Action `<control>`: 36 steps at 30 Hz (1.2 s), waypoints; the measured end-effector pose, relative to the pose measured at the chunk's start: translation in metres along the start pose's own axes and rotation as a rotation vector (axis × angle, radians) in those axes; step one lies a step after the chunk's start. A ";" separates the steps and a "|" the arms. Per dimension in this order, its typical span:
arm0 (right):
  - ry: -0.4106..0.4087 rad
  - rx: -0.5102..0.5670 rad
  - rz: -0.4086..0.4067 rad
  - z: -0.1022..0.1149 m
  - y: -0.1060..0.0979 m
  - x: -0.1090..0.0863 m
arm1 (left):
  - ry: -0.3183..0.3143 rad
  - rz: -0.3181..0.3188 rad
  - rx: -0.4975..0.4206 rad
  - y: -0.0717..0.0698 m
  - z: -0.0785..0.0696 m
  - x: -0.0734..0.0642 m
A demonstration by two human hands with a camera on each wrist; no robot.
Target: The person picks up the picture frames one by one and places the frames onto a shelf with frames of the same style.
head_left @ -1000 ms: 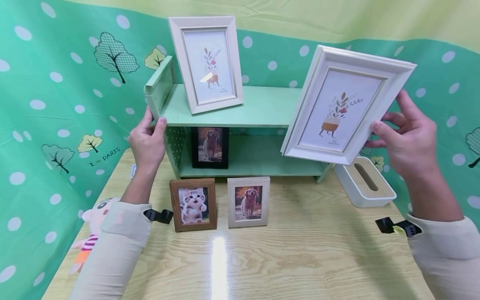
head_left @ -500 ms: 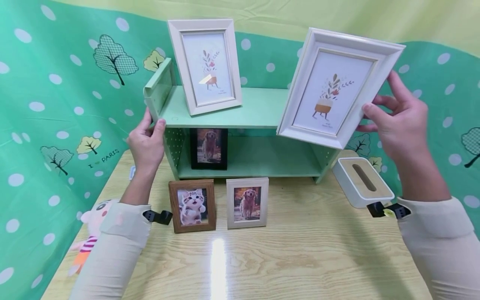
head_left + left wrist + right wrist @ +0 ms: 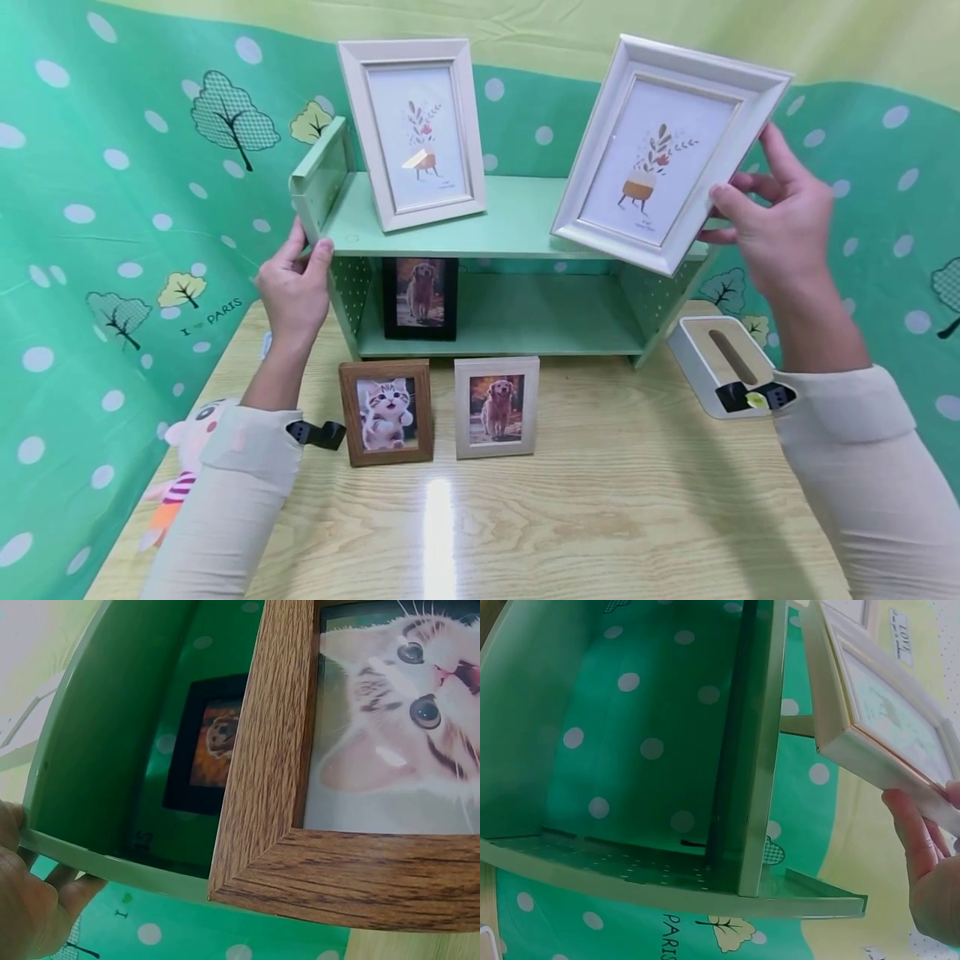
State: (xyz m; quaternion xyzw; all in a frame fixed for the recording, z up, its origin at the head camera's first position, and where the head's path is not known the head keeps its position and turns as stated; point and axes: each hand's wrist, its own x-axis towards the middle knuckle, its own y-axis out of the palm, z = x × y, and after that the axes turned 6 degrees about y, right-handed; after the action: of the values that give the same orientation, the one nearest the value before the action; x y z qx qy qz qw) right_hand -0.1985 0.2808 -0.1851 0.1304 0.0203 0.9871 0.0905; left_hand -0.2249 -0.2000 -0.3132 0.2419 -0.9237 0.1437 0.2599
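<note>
A white picture frame with a plant print is gripped at its right edge by the right hand, thumb on the front moulding and fingers behind it. The frame is held tilted in the air above the right end of the green shelf unit, its lower corner just over the top board. In the right wrist view, the frame is seen edge-on at 2 o'clock, with the fingers under its lower edge.

The shelf's left upright is clasped by the left hand, thumb in front and fingers curled round the edge.

A second white frame stands on the top board at 11 o'clock from the held one. A black frame with a dog photo stands on the lower board. On the wooden table, a brown kitten frame and a pale dog frame stand side by side before the shelf. A white tissue box lies at 4 o'clock from the shelf, and a plush toy at the table's left edge.
</note>
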 end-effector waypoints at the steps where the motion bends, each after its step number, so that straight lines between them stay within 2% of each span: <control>1: 0.002 -0.004 -0.003 0.001 0.002 0.001 | 0.001 -0.002 -0.001 0.000 0.000 0.000; 5: 0.013 -0.031 -0.007 0.003 0.007 0.006 | 0.004 -0.006 0.000 -0.001 0.001 -0.001; 16: 0.044 -0.024 -0.022 0.002 0.013 0.018 | -0.009 -0.006 -0.020 0.000 0.003 -0.001; 28: 0.096 0.003 -0.040 -0.002 0.023 0.030 | -0.048 -0.004 -0.015 0.000 0.004 0.002; 36: 0.096 -0.034 -0.054 -0.002 0.028 0.036 | -0.042 -0.002 -0.037 0.000 0.002 0.003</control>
State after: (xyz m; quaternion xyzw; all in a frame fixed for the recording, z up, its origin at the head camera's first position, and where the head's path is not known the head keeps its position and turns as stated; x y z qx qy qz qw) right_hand -0.2384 0.2595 -0.1763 0.0805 0.0112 0.9897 0.1182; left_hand -0.2275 -0.2021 -0.3131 0.2410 -0.9312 0.1211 0.2450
